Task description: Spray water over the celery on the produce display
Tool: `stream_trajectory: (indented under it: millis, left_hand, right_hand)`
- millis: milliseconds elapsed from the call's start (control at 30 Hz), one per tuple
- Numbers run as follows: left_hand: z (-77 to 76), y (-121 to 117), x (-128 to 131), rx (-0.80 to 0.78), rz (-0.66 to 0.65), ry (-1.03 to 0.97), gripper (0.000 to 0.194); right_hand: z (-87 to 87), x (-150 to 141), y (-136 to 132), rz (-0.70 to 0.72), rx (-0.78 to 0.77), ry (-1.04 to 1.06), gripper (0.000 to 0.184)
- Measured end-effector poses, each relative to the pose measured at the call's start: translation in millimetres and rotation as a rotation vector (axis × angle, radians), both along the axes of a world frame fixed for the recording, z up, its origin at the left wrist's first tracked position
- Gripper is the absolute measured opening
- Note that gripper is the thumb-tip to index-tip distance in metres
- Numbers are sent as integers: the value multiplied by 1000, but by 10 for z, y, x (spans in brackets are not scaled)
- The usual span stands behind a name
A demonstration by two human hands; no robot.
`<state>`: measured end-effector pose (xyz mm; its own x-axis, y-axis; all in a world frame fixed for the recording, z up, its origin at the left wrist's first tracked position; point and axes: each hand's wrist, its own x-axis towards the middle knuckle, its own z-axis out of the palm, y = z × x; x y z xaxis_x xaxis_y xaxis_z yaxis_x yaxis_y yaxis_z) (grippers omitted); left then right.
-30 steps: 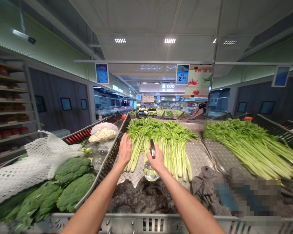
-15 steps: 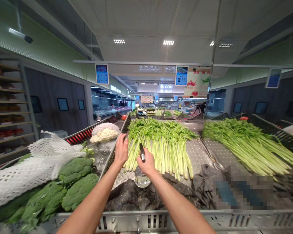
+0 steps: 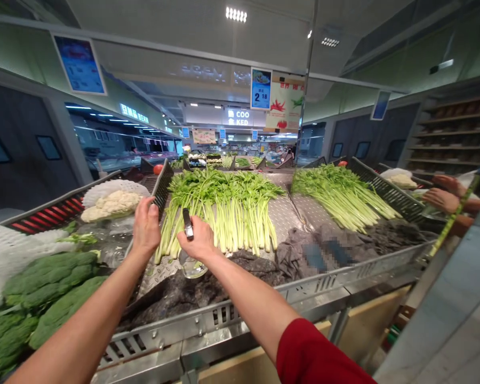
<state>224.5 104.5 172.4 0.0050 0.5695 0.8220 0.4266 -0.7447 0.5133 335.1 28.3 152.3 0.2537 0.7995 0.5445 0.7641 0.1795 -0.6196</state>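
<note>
My right hand [image 3: 200, 242] is closed round a clear spray bottle [image 3: 192, 266] with a dark trigger head [image 3: 188, 223], held over the near end of a bed of green celery stalks [image 3: 224, 205]. My left hand [image 3: 146, 225] hangs with its fingers loosely apart at the left edge of the celery, beside the black slatted divider [image 3: 162, 186], and holds nothing. The celery lies on a metal tread-plate tray [image 3: 282, 213].
Broccoli heads [image 3: 44, 288] and white foam netting [image 3: 12, 250] fill the left bin, with cauliflower [image 3: 110, 202] behind. A second bed of greens [image 3: 338, 192] lies to the right. Dark wet cloths [image 3: 264, 266] line the front rail [image 3: 232, 320]. Another person's hands [image 3: 444, 194] show at far right.
The view has swung to the right and down. Both hands have drifted left, toward the celery's left edge, the bottle still in the right hand.
</note>
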Motion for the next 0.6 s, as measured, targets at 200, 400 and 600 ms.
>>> stream_trajectory:
  millis: [200, 400, 600]
  left_hand:
    - [-81, -12, 97, -26, -27, -4, 43]
    - [-143, -59, 273, -58, -52, 1, 43]
    - [-311, -165, 476, -173, -173, -24, 41]
  right_hand:
    - [54, 217, -18, -49, 71, 44, 27]
    - [43, 422, -18, -58, 67, 77, 21]
    - [-104, 584, -17, -124, 105, 98, 19]
